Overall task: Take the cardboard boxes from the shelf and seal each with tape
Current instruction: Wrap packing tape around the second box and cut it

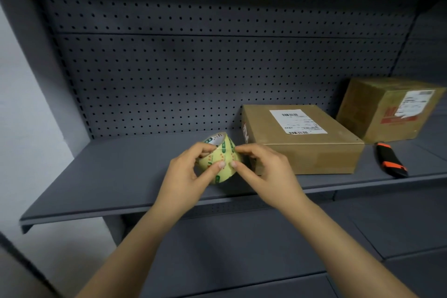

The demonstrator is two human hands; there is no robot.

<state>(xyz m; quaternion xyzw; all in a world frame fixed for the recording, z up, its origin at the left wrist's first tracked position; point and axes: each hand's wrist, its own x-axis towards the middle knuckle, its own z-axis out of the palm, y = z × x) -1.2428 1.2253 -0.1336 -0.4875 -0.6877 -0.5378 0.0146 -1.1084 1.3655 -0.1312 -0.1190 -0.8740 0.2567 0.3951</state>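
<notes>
Above the front part of a grey shelf (108, 176) with a pegboard back (193, 68), the left hand (186, 176) grips a roll of tape (221, 159) from its left side, thumb pressed on the printed band, while the right hand (263, 167) pinches the roll's outer face with thumb and forefinger just beside the left thumb. To the right of the hands a flat cardboard box (302, 143) with a white label on top lies on the shelf. Further right a taller box (387, 109) stands near the back panel, and a black and orange box cutter (390, 159) lies in front of it, near the shelf's front edge.
</notes>
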